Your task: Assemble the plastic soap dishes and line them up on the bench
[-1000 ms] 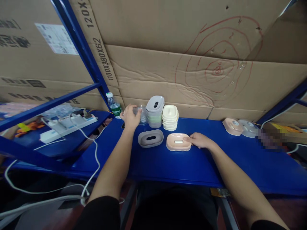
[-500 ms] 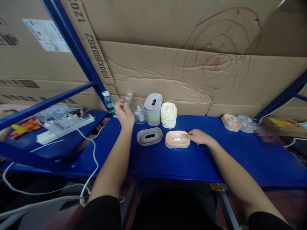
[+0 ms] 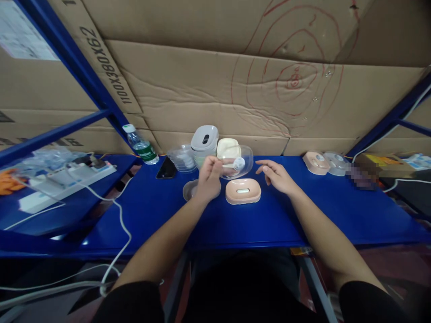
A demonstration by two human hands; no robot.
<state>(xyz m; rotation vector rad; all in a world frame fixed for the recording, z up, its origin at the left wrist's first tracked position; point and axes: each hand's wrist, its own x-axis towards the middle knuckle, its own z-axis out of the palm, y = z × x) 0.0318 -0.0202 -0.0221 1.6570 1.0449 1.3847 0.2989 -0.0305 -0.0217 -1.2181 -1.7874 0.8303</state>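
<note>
My left hand is closed on the edge of a clear plastic lid with a round white label. It holds the lid tilted above the blue table, in front of a cream stack. Just below the lid sits a pink soap dish with a pale oval slot. To its right, my right hand is raised with fingers apart, holding nothing and not touching the dish. A grey dish lies partly hidden behind my left hand.
Behind stand grey stacked containers and stacked clear lids. A black phone and a water bottle are at left. Pink and clear pieces lie at right. A power strip is beyond the blue frame.
My left hand has brought the clear lid from beside the bottle rightward and nearer, above the pink dish. My right hand has let go of the pink dish and lifted away. The view has shifted.
</note>
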